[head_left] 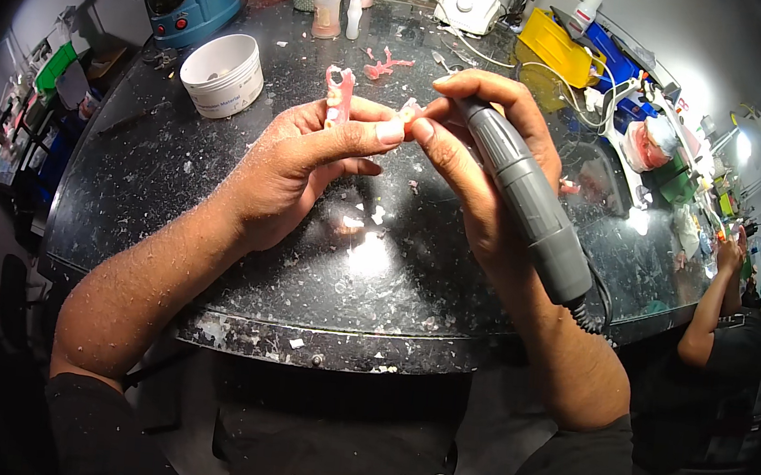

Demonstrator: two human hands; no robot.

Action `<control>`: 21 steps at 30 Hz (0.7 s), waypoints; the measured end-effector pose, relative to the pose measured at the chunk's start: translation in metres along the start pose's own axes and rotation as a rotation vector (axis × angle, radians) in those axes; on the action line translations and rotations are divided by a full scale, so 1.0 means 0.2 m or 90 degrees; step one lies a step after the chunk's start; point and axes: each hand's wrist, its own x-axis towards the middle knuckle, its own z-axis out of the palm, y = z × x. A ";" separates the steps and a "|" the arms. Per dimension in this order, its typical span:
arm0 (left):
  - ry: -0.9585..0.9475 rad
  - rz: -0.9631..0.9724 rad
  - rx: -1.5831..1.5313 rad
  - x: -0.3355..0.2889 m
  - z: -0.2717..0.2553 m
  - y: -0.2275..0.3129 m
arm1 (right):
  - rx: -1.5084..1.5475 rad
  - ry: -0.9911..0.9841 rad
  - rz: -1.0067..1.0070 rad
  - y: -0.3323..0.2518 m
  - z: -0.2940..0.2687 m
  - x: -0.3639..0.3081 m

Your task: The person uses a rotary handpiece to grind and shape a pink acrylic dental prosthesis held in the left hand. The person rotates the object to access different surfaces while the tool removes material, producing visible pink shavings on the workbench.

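Between the thumb and fingers of my left hand (301, 161) is a pink partial denture (345, 97) with pale teeth. One part of it stands up above the fingers, and another pink part shows by the thumb tip; the middle is hidden behind the fingers. My right hand (472, 187) is closed around a grey rotary handpiece (530, 202), whose coiled cord hangs from its rear end by the wrist. The right thumb and index finger meet close to the denture's right part, where they hide the handpiece's tip. Pale dust covers my left forearm.
A white tub (222, 76) stands on the dark, dust-specked bench (211, 285) at left, near a blue machine (193, 0). Behind are a dropper bottle (327, 11), pink scraps (386, 62) and a white control box (468, 8). Right: a yellow bin (559, 49), a dental model (651, 143), another person (738, 331).
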 end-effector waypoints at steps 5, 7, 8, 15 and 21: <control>0.016 0.057 -0.002 0.02 0.04 0.02 | 0.012 -0.017 -0.023 0.01 -0.02 0.01; 0.022 0.093 0.137 0.01 0.02 0.07 | -0.019 -0.020 -0.040 0.01 -0.03 0.01; 0.027 0.129 0.276 0.01 0.00 0.09 | -0.028 -0.037 -0.061 0.01 -0.03 0.02; 0.006 0.166 0.234 -0.01 0.04 0.02 | 0.068 -0.042 0.057 -0.05 0.01 -0.01; 0.088 0.211 0.125 0.00 0.06 0.03 | -0.175 0.041 -0.178 -0.03 -0.05 0.02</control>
